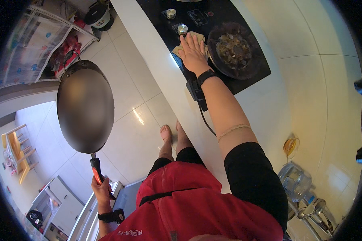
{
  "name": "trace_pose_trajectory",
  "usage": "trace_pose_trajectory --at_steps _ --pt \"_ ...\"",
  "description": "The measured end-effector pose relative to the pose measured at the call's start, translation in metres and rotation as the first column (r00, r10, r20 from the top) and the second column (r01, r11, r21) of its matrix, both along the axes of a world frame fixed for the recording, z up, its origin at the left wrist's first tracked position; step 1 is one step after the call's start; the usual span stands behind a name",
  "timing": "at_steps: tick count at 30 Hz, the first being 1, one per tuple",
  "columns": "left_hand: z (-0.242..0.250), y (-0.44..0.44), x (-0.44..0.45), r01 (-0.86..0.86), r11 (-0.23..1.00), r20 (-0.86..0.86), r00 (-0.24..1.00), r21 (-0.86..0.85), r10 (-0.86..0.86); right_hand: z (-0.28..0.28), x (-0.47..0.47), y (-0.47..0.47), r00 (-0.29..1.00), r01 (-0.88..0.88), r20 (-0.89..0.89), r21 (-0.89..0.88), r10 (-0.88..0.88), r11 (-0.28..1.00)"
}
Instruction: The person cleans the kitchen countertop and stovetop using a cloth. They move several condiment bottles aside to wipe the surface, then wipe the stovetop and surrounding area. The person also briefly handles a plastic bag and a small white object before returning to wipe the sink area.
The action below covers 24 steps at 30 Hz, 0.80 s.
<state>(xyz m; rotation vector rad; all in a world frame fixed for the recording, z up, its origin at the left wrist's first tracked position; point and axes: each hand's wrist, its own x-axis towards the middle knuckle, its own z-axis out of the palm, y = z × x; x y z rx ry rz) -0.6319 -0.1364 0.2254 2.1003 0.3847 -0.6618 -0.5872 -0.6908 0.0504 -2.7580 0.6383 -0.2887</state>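
My left hand (102,189) grips the black and orange handle of a wok (86,110), held out over the floor to the left of my body. The wok's inside is blurred, so its contents cannot be told. On the black glass cooktop (226,13), my right hand (193,52) presses flat, fingers spread, on a folded tan cloth (197,37). That cloth lies beside the round dark cooking zone (233,51), whose middle is covered with brownish spots and residue. Two metal knobs (182,29) sit just past my fingertips.
A black device with a cable (196,90) is at the cooktop's near edge, under my right wrist. A white counter (253,105) surrounds the cooktop. Farther right are a clear plastic bottle (294,182) and hanging ladles (315,211). A curtained shelf (33,51) stands at upper left.
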Motion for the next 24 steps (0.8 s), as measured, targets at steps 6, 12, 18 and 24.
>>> trace_pose_trajectory --at_steps 6,12,18,24 --pt "-0.004 -0.005 0.005 0.087 0.996 -0.003 0.996 -0.003 -0.087 0.026 -0.1 0.037 0.995 -0.067 -0.074 0.043 0.07 0.997" --pt "-0.016 -0.021 0.016 0.191 0.982 -0.025 0.981 -0.012 -0.191 0.03 -0.228 0.035 0.976 0.184 -0.136 0.097 -0.17 0.978" --pt "-0.013 -0.048 0.021 0.217 0.972 -0.099 0.969 -0.092 -0.226 0.002 -0.338 -0.039 0.886 0.463 -0.045 0.081 -0.461 0.883" --pt "-0.014 -0.079 0.04 0.143 0.99 -0.106 0.984 -0.008 -0.143 0.046 -0.359 -0.113 0.558 0.541 -0.062 0.784 -0.827 0.306"
